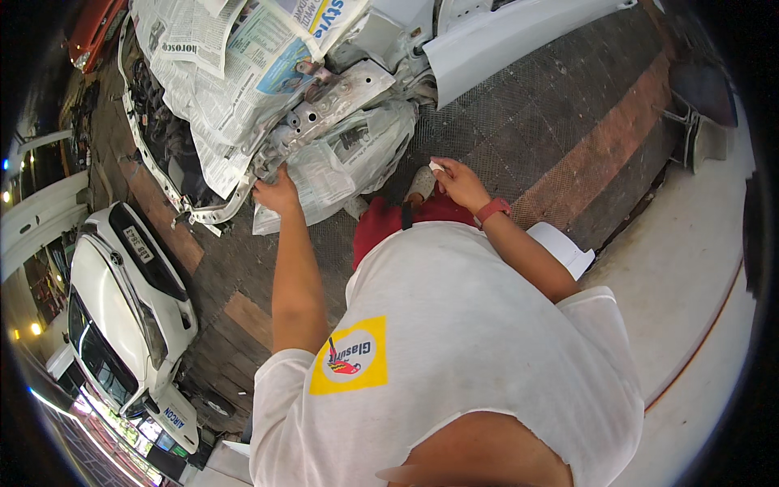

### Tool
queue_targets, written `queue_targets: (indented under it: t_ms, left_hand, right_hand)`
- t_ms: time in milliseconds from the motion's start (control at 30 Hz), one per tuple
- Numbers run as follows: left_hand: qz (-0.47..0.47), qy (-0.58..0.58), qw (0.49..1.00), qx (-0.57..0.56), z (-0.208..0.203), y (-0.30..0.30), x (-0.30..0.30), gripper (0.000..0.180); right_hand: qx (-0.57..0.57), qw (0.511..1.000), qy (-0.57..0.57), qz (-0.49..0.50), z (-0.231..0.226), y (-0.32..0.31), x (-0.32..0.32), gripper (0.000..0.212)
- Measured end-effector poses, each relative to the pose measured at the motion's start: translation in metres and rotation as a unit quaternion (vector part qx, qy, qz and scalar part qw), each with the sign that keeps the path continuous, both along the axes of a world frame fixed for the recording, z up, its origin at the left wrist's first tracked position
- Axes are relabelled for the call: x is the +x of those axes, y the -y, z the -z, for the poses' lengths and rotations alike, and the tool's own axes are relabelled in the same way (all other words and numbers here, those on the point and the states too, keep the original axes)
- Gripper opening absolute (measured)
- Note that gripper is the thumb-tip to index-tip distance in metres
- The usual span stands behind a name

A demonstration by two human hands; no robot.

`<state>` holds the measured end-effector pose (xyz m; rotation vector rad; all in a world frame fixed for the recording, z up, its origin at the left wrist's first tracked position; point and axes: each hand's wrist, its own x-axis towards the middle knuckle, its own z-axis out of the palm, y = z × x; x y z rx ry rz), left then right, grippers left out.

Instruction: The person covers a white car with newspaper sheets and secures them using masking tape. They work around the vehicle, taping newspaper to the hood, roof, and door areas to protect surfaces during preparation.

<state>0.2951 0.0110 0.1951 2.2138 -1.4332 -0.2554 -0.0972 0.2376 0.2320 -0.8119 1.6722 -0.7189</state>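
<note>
My left hand (278,193) reaches to the corner of a stripped car front, where the bare metal rail (324,109) meets the white front frame (221,213). Its thumb and fingers are bent around the edge there; what lies between them is hidden. Newspaper sheets (213,105) cover the engine bay beside it. Below the rail hangs paper under clear plastic (345,158), close to that hand. Held in front of my body, my right hand (464,187) pinches a small white piece (436,166), too small to name. A red band circles the right wrist.
A loose white body panel (519,49) extends at the upper right. Dark paving with reddish strips (596,174) forms the floor. At left stands a white car (122,300), with a red car (91,32) at the upper left. A large white surface (690,268) curves along the right.
</note>
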Motion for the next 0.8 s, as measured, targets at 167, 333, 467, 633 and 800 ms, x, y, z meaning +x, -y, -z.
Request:
queue_targets:
  t_ms: [167,333,467,633,800]
  left_hand:
    - [0.036,-0.149,0.988,-0.031,-0.035,-0.045,-0.021,0.079]
    - [0.227,-0.239,0.936,0.125,-0.095,-0.112,-0.072,0.054]
    - [0.248,-0.471,0.811,0.244,-0.118,-0.126,-0.100,0.022]
    - [0.270,-0.395,0.848,0.228,-0.143,-0.089,-0.081,0.011]
    - [0.325,-0.298,0.896,0.056,-0.184,-0.031,-0.049,0.016]
  right_hand:
    - [0.021,0.997,0.045,-0.062,-0.013,0.007,0.007,0.090]
    - [-0.110,0.973,0.127,-0.158,-0.050,0.024,0.045,0.097]
    - [-0.128,0.958,0.139,-0.216,-0.091,0.043,0.073,0.088]
    - [-0.120,0.958,0.202,-0.163,-0.105,0.036,0.087,0.057]
    - [0.013,0.976,0.140,-0.166,-0.066,0.010,0.100,0.025]
